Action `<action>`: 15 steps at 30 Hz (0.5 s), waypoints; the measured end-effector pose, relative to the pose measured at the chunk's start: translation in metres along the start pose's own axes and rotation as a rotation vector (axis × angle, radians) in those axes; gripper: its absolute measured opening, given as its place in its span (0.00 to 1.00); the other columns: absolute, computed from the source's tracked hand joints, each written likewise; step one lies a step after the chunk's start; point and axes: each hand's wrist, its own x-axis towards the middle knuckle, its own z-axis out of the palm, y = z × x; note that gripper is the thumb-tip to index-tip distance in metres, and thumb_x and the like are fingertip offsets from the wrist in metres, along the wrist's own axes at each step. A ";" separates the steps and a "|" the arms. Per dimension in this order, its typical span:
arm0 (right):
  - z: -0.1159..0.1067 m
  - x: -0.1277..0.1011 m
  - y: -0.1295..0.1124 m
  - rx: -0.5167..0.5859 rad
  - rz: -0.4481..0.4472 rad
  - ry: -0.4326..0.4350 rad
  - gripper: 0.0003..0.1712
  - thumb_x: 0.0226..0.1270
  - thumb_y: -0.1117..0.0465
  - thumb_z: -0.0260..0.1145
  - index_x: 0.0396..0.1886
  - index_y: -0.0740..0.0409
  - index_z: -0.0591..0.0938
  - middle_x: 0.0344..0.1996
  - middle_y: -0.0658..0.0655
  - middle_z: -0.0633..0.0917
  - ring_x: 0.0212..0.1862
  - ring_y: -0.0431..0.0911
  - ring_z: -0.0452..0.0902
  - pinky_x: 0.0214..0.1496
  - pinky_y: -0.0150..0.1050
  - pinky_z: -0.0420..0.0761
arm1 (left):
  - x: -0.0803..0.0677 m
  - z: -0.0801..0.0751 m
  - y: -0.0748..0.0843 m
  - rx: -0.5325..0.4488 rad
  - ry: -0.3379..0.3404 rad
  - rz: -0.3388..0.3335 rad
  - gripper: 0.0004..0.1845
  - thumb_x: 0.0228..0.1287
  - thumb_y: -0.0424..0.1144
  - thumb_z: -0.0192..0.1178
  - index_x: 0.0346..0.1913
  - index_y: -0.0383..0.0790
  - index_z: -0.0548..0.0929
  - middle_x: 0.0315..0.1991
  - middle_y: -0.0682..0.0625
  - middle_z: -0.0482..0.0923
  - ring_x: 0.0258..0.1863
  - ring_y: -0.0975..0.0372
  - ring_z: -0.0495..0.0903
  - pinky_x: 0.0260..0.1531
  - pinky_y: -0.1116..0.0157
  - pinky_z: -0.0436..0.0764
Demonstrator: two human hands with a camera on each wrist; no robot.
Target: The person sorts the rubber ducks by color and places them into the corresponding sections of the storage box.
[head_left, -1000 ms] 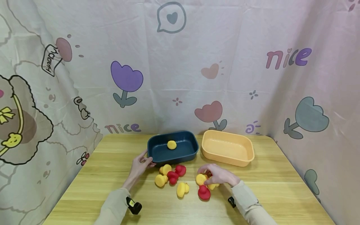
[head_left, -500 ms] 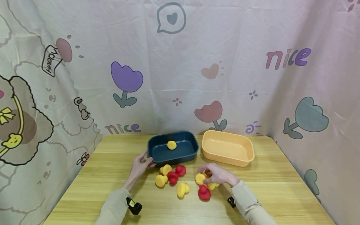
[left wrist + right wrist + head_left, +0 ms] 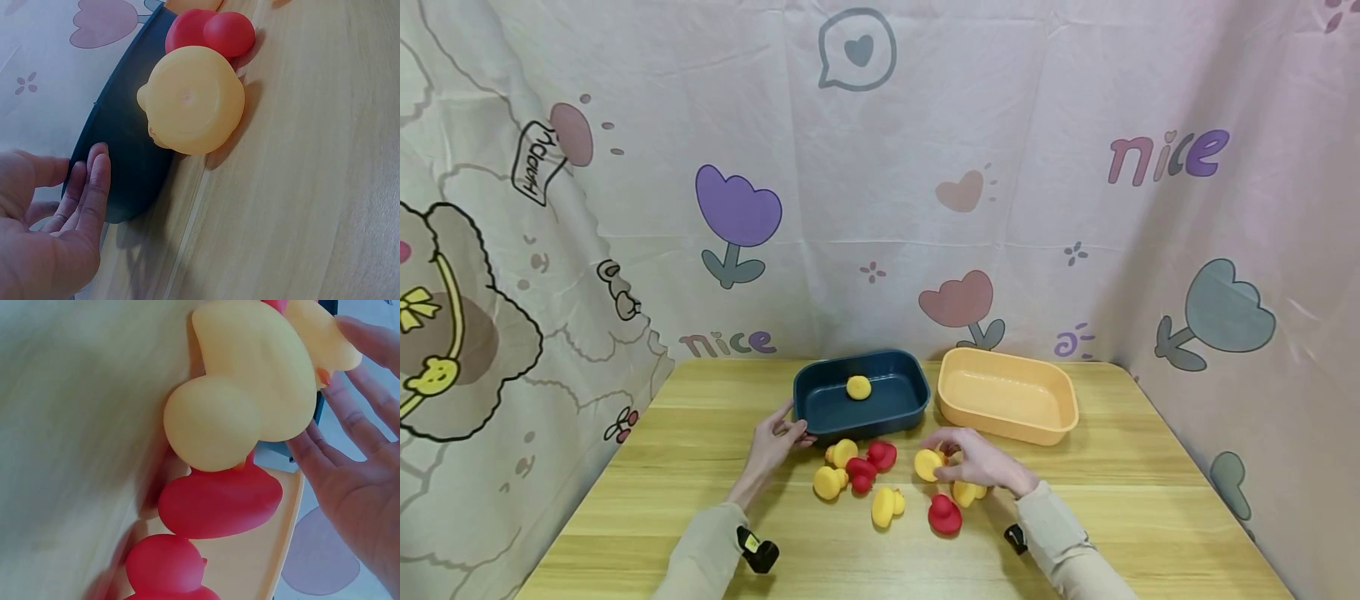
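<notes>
The wooden table (image 3: 1150, 500) carries two trays side by side at its far part: a dark blue tray (image 3: 820, 412) on the left, with one yellow duck (image 3: 858, 387) inside it, and an orange tray (image 3: 1009, 398) on the right.

The left hand (image 3: 777, 439) rests at the near left corner of the dark blue tray. In the left wrist view its fingers (image 3: 94, 181) are straight and lie against the tray wall (image 3: 134, 150); they grip nothing.

The right hand (image 3: 981, 461) is in front of the gap between the two trays. It pinches a small yellow duck (image 3: 928, 464) at the fingertips, a little above the table. In the head view the long axis of this duck seems to run left to right, but where the beak points I cannot tell. In the right wrist view the duck (image 3: 250, 394) fills the frame, with the round head lower left and the body upper right, and the fingers (image 3: 350, 425) touch its side.

Near this hand another yellow duck (image 3: 964, 493) and a red duck (image 3: 943, 515) lie on the table. To the left is a group: two yellow ducks (image 3: 842, 451) (image 3: 828, 482), two red ducks (image 3: 882, 454) (image 3: 860, 472), and one more yellow duck (image 3: 886, 505) nearer to the person.

The left wrist view alone shows the flat underside of a yellow duck (image 3: 194, 100) just beside the tray wall, with a red duck (image 3: 212, 31) behind it.
</notes>
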 end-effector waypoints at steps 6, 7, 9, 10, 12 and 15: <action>0.002 0.002 0.000 0.042 -0.017 0.081 0.17 0.64 0.64 0.71 0.52 0.59 0.83 0.46 0.55 0.87 0.42 0.43 0.79 0.53 0.46 0.87 | 0.001 0.000 -0.001 -0.007 -0.003 0.000 0.34 0.74 0.26 0.53 0.78 0.31 0.55 0.31 0.49 0.84 0.29 0.66 0.88 0.40 0.68 0.90; 0.002 0.003 0.000 0.049 -0.018 0.095 0.17 0.64 0.64 0.71 0.53 0.59 0.83 0.46 0.55 0.86 0.42 0.43 0.79 0.53 0.47 0.87 | 0.001 0.000 -0.001 -0.009 -0.003 -0.001 0.34 0.74 0.26 0.53 0.78 0.31 0.54 0.31 0.49 0.84 0.28 0.66 0.88 0.40 0.68 0.90; 0.002 0.004 -0.001 0.063 -0.017 0.122 0.18 0.64 0.64 0.70 0.54 0.60 0.82 0.47 0.55 0.86 0.43 0.44 0.78 0.53 0.46 0.87 | 0.000 0.000 0.000 -0.010 -0.006 -0.001 0.34 0.74 0.26 0.53 0.78 0.31 0.54 0.31 0.48 0.84 0.28 0.66 0.88 0.40 0.69 0.90; 0.002 0.004 -0.001 0.069 -0.017 0.135 0.19 0.64 0.64 0.70 0.55 0.60 0.82 0.47 0.55 0.86 0.43 0.44 0.79 0.53 0.45 0.87 | 0.000 0.000 0.000 -0.010 -0.006 -0.001 0.34 0.74 0.26 0.53 0.78 0.31 0.54 0.31 0.48 0.84 0.28 0.66 0.88 0.40 0.69 0.90; 0.003 0.005 -0.002 0.082 -0.031 0.165 0.20 0.65 0.64 0.70 0.56 0.61 0.81 0.47 0.57 0.86 0.43 0.46 0.79 0.54 0.46 0.87 | 0.000 0.000 0.000 -0.010 -0.006 -0.001 0.34 0.74 0.26 0.53 0.78 0.31 0.54 0.31 0.48 0.84 0.28 0.67 0.88 0.39 0.69 0.90; 0.003 0.008 -0.005 0.103 -0.037 0.205 0.21 0.65 0.64 0.70 0.57 0.62 0.81 0.49 0.59 0.86 0.44 0.47 0.80 0.55 0.49 0.86 | 0.000 0.000 0.000 -0.008 -0.006 0.000 0.34 0.74 0.26 0.53 0.78 0.31 0.54 0.31 0.48 0.84 0.28 0.67 0.88 0.39 0.69 0.90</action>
